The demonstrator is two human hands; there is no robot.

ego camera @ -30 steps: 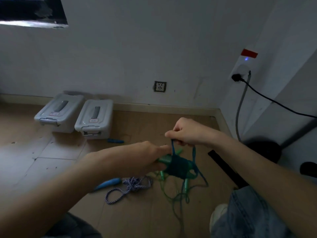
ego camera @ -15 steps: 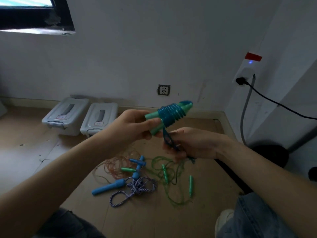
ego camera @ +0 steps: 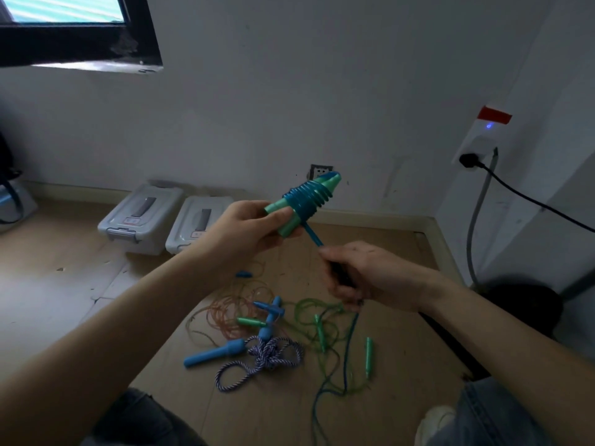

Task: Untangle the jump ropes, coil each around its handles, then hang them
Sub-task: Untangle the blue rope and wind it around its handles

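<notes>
Lower centre, floor: tangled ropes (ego camera: 283, 336), uncoiled, judged still to do. Centre: left hand (ego camera: 244, 233) grasping green handles (ego camera: 301, 204), part-wound with blue cord. Right of centre: right hand (ego camera: 363, 275) clenched on cord tail (ego camera: 314, 236). Nothing hung.

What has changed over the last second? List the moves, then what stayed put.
The left hand lifted the green handles, wrapped in blue rope, from near the floor to chest height. The right hand dropped from above the bundle to below it, and now pulls the rope's free end taut. Both grips held. The loose ropes on the floor and the two storage boxes stayed put.
</notes>
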